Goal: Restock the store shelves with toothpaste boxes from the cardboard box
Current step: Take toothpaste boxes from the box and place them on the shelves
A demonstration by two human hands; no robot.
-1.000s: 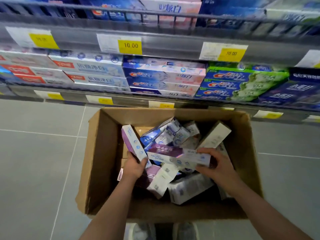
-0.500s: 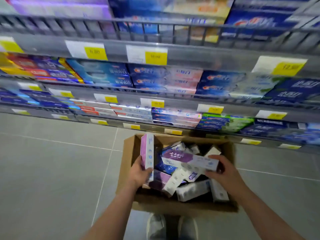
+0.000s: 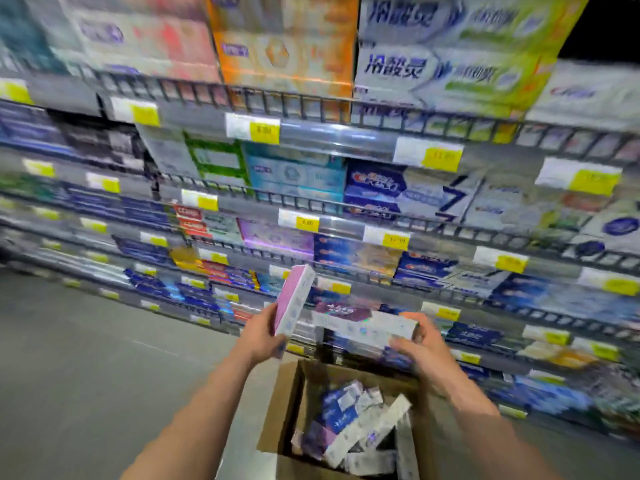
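Note:
My left hand (image 3: 260, 336) grips a pink and white toothpaste box (image 3: 294, 299) by its lower end, held nearly upright. My right hand (image 3: 417, 344) holds a purple and white toothpaste box (image 3: 360, 323) lying sideways. Both boxes are raised in front of the lower shelves (image 3: 381, 282). Below my arms the open cardboard box (image 3: 287, 393) stands on the floor with several toothpaste boxes (image 3: 353, 424) jumbled inside. The picture is blurred by motion.
Several tiers of wire-fronted shelves packed with toothpaste fill the view ahead, with yellow price tags (image 3: 265, 131) along each edge. A row of purple boxes (image 3: 277, 235) sits on a middle shelf. Grey tiled floor (image 3: 86, 358) lies to the left.
Both hands have lifted their toothpaste boxes out of the cardboard box and up in front of the shelves. The view has tilted upward and more upper shelves show.

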